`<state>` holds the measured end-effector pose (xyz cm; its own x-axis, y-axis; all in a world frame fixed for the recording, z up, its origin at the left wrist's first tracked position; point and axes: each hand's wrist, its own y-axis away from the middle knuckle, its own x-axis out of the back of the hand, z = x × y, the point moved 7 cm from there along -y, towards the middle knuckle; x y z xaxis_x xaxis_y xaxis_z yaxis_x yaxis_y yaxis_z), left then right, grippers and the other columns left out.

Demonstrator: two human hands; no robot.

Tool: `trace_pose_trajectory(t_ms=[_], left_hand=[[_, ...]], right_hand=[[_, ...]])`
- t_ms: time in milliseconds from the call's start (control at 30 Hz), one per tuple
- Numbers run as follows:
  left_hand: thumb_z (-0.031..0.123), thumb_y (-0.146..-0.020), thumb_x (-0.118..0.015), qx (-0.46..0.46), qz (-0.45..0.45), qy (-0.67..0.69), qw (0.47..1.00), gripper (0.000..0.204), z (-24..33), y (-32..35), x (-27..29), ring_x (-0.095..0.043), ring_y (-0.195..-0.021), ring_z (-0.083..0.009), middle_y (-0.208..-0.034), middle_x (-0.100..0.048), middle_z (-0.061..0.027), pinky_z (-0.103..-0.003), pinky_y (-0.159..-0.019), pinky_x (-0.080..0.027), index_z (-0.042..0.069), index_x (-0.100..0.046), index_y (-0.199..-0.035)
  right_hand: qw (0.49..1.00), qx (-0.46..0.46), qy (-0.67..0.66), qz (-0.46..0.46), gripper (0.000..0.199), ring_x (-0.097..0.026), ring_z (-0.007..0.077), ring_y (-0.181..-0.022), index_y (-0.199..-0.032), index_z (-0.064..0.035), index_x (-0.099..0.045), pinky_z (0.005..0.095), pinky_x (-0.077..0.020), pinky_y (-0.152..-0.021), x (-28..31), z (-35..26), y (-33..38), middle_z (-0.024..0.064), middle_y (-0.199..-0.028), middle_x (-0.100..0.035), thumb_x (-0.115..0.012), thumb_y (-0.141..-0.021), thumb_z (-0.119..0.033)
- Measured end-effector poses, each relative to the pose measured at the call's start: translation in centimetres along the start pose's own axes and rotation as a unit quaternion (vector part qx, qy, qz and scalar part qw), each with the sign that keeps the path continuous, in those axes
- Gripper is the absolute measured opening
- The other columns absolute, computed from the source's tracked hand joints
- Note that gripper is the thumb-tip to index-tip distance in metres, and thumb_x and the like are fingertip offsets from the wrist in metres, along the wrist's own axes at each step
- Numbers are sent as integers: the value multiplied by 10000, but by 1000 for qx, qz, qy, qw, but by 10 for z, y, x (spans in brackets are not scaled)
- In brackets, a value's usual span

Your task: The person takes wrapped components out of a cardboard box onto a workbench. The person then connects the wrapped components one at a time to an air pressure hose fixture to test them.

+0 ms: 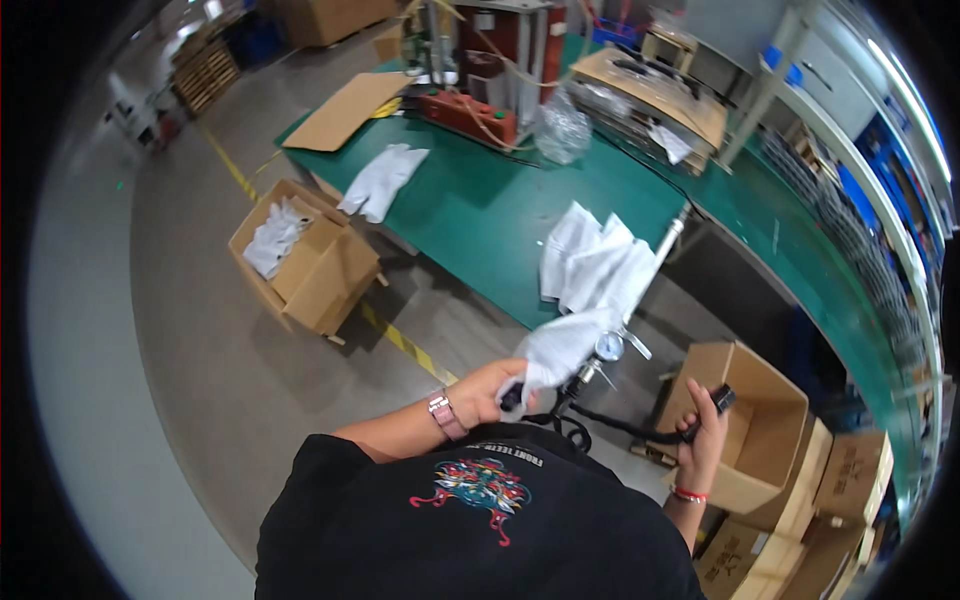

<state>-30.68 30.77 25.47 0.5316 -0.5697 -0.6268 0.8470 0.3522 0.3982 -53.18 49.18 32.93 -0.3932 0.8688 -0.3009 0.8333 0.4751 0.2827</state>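
At 6 o'clock, below green table (pixel 480 215) edge: left hand (pixel 487 392) fingers clenched around white pouch (pixel 562 345) by pressure gauge (pixel 608 346). Right hand (pixel 703 432), 4 o'clock, fingers wrapped around black handle (pixel 718 402) over open carton (pixel 765 425).

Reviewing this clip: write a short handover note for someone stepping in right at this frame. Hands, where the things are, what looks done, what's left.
Left hand: gripping the neck of a white bag, held by the pressure gauge.
Right hand: closed on a black handle with a black hose running toward the gauge.
More white bags lie on the green table: one stack beside the held bag, one farther off; others sit in the open carton on the floor.
Done: bag in hand. Left: the stacked bags look unhandled.
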Motion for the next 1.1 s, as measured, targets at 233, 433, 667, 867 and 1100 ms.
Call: trace_pose_trajectory(t_ms=[233,433,667,867,1100], left_hand=[[87,-758,-587,-151,105,51,982,333,73,20,163,-525,-645,-153,-849,-580,-111,-242,-544,-409,-11,-502,-1065],[95,-753,-586,-233,146,75,959,316,172,-25,288,-491,-588,-154,-812,-565,-111,-241,-479,-368,11,-514,-1049],[105,-748,-586,-269,150,111,945,297,247,-162,413,-452,-522,-154,-769,-546,-111,-239,-402,-320,35,-527,-1030],[113,-743,-585,-236,166,120,950,281,258,-177,552,-419,-465,-154,-732,-531,-111,-237,-337,-279,56,-539,-1014],[233,-704,-605,-201,500,-481,692,339,278,-179,482,-532,-643,-266,-777,-572,-147,-340,-552,-403,37,-555,-976]], right_hand=[[999,-13,-5,47,203,-425,49,-473,-964,-107,-446,163,-339,-387,25,13,-24,66,-837,-597,-572,-805,-97],[998,-21,-11,54,183,-418,52,-460,-954,-106,-451,166,-327,-374,14,21,-32,19,-690,-523,-561,-808,-102],[978,-25,65,196,176,-397,52,-433,-942,-97,-459,165,-312,-363,-4,18,-1,-12,-589,-435,-562,-800,-108],[964,-76,86,239,173,-386,61,-418,-934,-69,-459,179,-314,-347,-11,20,9,3,-582,-447,-559,-794,-92],[954,-71,74,281,205,-401,73,-425,-951,-47,-457,190,-344,-363,-24,28,9,25,-589,-461,-574,-785,-75]])
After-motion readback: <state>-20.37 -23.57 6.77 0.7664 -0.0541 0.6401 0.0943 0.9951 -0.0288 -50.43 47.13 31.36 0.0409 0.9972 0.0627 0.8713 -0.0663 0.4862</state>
